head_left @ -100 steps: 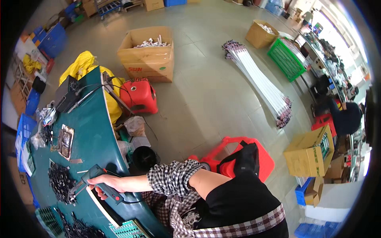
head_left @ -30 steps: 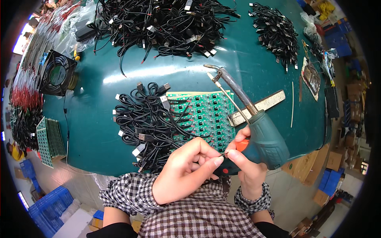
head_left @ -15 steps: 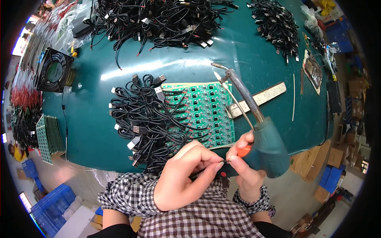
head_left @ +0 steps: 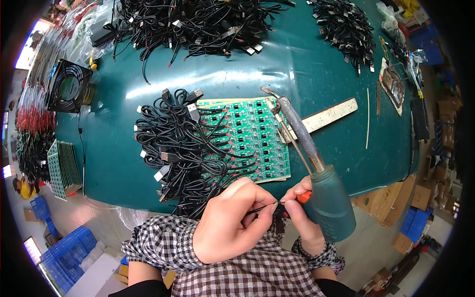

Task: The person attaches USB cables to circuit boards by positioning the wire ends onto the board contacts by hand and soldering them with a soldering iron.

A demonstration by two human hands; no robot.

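Observation:
My left hand [head_left: 232, 220] is closed, thumb and forefinger pinching the end of a thin black cable [head_left: 255, 210]. Right beside it, my right hand [head_left: 306, 220] grips a soldering iron [head_left: 332, 205] with a green handle, an orange trigger and a thin side tube; its bent tip points up and away over the board's right edge. The right thumb and forefinger meet at the cable's end, where fine detail is too small to make out. Beyond my hands lies a green circuit board panel [head_left: 264, 143], with several black USB cables [head_left: 183, 143] joined along its left side.
A pale flat bar [head_left: 324, 120] lies right of the panel. Large heaps of black cables [head_left: 198, 29] sit at the back, another heap [head_left: 344, 32] at the far right. A small black fan [head_left: 69, 86] and a stack of boards [head_left: 64, 171] stand on the left.
The soldering iron has tilted and dropped slightly toward me, its handle lower and a bit further left. Both hands stay together at the cable end.

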